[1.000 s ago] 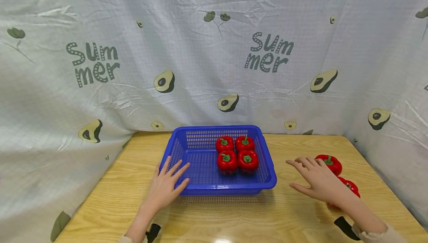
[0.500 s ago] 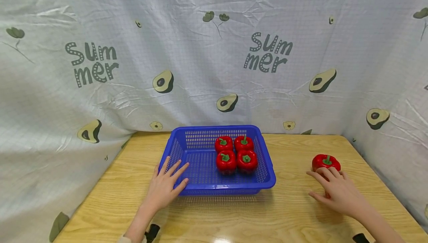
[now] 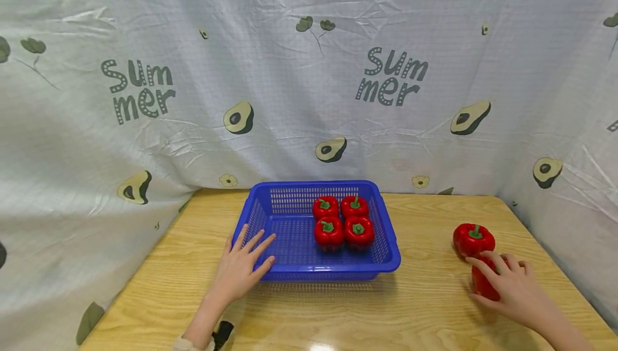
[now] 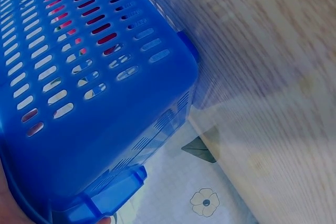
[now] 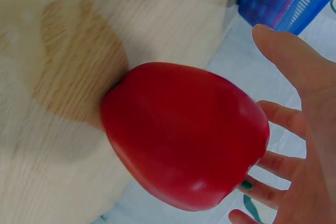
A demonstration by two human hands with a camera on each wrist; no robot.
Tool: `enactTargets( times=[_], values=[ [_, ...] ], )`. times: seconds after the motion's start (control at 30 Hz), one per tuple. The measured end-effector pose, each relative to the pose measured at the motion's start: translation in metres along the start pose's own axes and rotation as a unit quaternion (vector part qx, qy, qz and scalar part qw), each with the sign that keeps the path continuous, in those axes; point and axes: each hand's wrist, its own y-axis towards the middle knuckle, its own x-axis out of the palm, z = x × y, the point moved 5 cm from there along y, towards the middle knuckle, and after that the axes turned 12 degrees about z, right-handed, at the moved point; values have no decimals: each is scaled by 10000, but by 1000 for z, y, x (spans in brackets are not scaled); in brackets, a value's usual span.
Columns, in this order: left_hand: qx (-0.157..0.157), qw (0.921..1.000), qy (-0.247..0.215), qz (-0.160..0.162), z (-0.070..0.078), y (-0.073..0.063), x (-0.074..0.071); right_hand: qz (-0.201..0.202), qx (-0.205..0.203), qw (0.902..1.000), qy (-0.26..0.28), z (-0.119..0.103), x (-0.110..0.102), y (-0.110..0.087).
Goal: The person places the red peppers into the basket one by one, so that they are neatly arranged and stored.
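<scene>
Near pepper (image 5: 184, 135): seemingly resting on tabletop (image 3: 425, 313), R side, just before far pepper (image 3: 473, 240). R grip (image 3: 519, 289): not closed; fingers curve beyond pepper, thumb clear. Step (prob.): reaching to take it; next move likely calls for thumb & fingers closing on its sides. L grip (image 3: 236, 270): unclosed, fingers spread over basket (image 3: 333, 269) rim; 4 peppers (image 3: 329, 234) inside, R half. Fingertip contact w/ near pepper unclear; L grip mostly cut off, L wrist view.
</scene>
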Motion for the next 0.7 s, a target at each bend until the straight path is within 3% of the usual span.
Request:
enactTargets(
  times=[0.5, 0.7],
  values=[
    [116, 9995, -7, 298, 0, 0, 0, -218, 254, 9993, -189, 10, 6, -6],
    [107, 9998, 52, 152, -1, -1, 1, -226, 386, 9989, -143, 14, 9, -9]
  ],
)
